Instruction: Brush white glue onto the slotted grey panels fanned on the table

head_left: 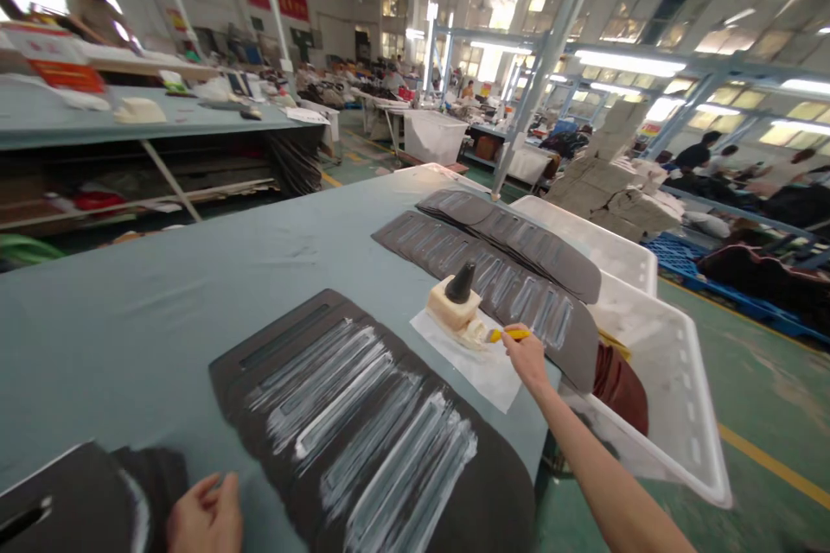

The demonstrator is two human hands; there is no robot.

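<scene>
My right hand [526, 356] is closed round the yellow handle of a brush [511, 334]. The brush's tip touches a cream-coloured lump [475, 333] beside a cream block [447, 304] with a black cone [461, 283] on top. Block and lump sit on a white sheet [499, 380]. In front lie overlapping dark grey panels [499, 484] with long slots, white paste smeared around most of them. At the lower left, my left hand [204, 517] rests beside a stack of dark pieces [65, 497], its fingers loosely bent and slightly apart, with nothing visible in them.
More slotted grey panels [519, 246] lie in overlapping rows along the table's [162, 302] right side. White plastic bins [697, 415] stand against that edge, one holding reddish-brown pieces [619, 389]. A metal post [551, 43] rises behind the table. Another worktable [213, 117] stands at the left.
</scene>
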